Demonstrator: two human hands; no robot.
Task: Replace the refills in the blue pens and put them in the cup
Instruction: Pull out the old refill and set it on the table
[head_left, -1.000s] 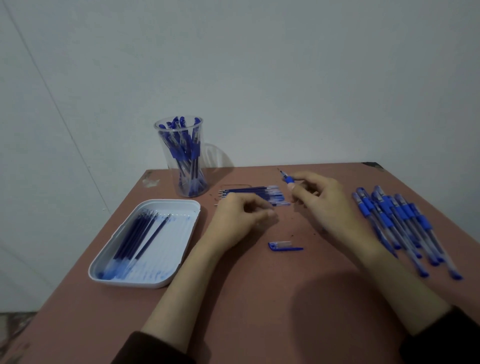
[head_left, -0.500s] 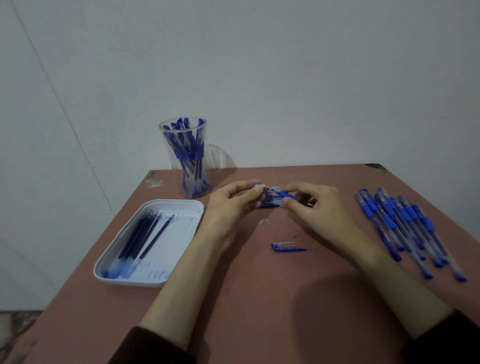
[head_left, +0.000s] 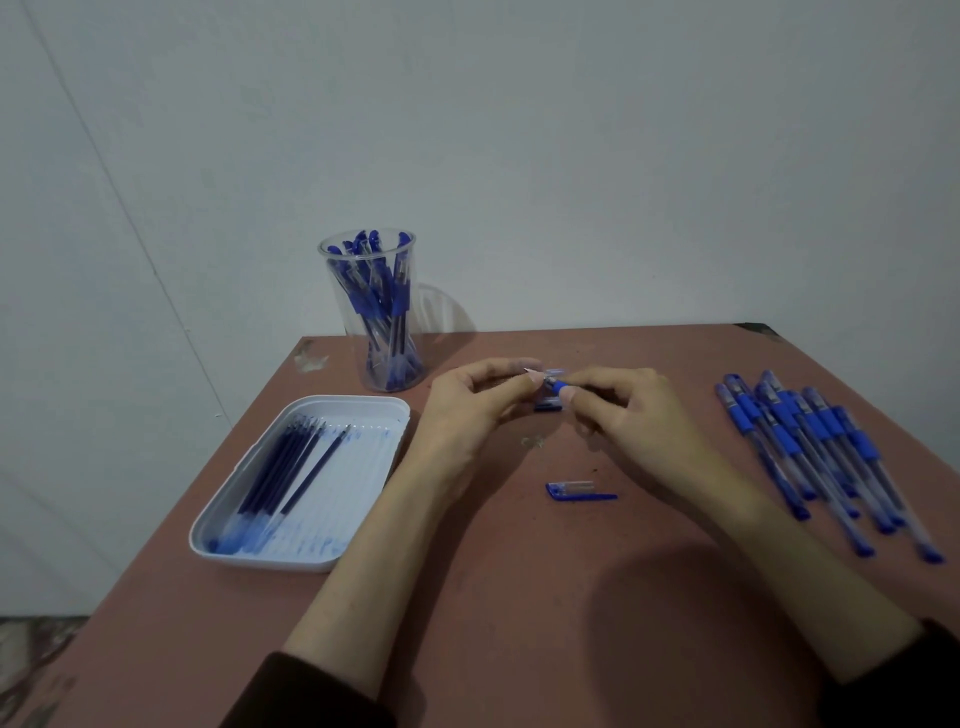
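Hands meet above the middle of the table (head_left: 519, 597): the right hand (head_left: 628, 415) grips a blue pen (head_left: 558, 385) by its rubber sleeve, and the left hand (head_left: 467, 410) pinches the pen's pointed end between thumb and forefinger. The clear cup (head_left: 337, 270), part-filled with finished pens, stands at the far left, beyond a white tray (head_left: 353, 402) of refills (head_left: 280, 473). A row of pens (head_left: 810, 441) lies at the right, and a loose cap (head_left: 576, 491) lies between the forearms.
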